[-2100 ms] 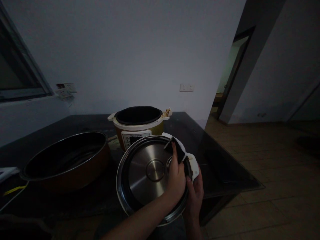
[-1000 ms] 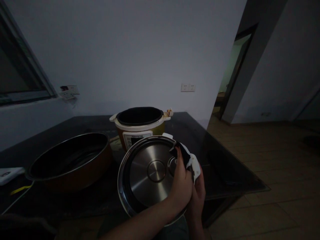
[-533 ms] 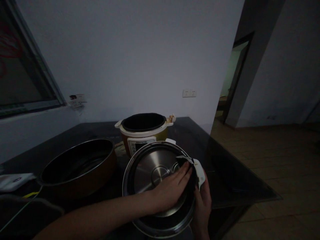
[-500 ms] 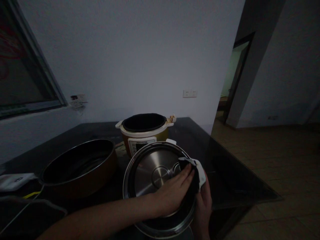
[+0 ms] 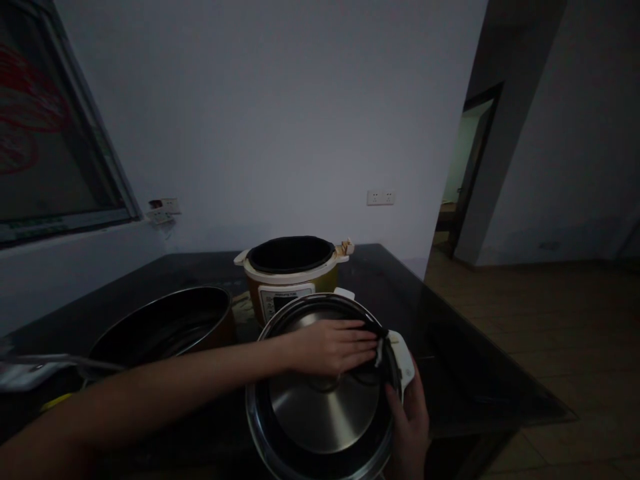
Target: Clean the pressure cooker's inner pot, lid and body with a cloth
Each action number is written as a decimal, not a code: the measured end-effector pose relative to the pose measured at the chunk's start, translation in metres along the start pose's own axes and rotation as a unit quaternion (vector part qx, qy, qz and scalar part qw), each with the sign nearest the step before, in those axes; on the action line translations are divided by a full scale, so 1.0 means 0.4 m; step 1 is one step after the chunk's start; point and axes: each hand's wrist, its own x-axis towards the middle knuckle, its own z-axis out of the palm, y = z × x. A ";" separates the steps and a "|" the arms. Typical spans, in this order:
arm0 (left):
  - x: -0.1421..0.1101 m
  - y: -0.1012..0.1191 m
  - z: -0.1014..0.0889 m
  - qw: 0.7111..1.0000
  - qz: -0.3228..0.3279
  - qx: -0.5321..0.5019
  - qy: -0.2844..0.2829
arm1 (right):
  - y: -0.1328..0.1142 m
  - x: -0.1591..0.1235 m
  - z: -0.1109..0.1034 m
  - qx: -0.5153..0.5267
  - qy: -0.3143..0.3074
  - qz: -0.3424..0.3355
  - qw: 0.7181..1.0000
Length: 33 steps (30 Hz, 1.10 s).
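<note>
A round pressure cooker lid (image 5: 327,410) is tilted in front of me, its shiny metal inner side towards me. My right hand (image 5: 413,423) grips it at the right rim, by the white handle (image 5: 401,360), with the thumb on the near side. Across the lid's upper part lies my left hand (image 5: 333,347), fingers close together and pressing a dark cloth (image 5: 380,352) with a pale edge against the right inner rim. Most of the cloth is hidden under the fingers. Behind the lid stands the cooker body (image 5: 295,275), uncovered, with a dark interior and a white rim.
A wide dark pan (image 5: 220,327) sits on the black table (image 5: 390,293) at the left, partly behind my left forearm. Farther left are a white object (image 5: 30,377) and something yellow (image 5: 55,402). A socket (image 5: 381,197) is on the wall behind.
My left hand and the cloth have moved up and slightly left along the lid's inner rim. The right hand keeps its hold. The view has tilted slightly upward.
</note>
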 end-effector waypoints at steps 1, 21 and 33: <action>0.007 0.003 -0.024 1.000 0.001 -0.005 0.026 | -0.002 -0.001 0.003 0.002 -0.003 0.004 1.000; -0.250 -0.098 -0.121 0.550 0.047 0.834 0.002 | 0.001 -0.010 0.001 -0.010 0.005 0.024 1.000; -0.317 -0.111 -0.098 0.591 0.014 0.805 0.047 | -0.012 -0.013 0.005 -0.007 0.003 0.032 0.999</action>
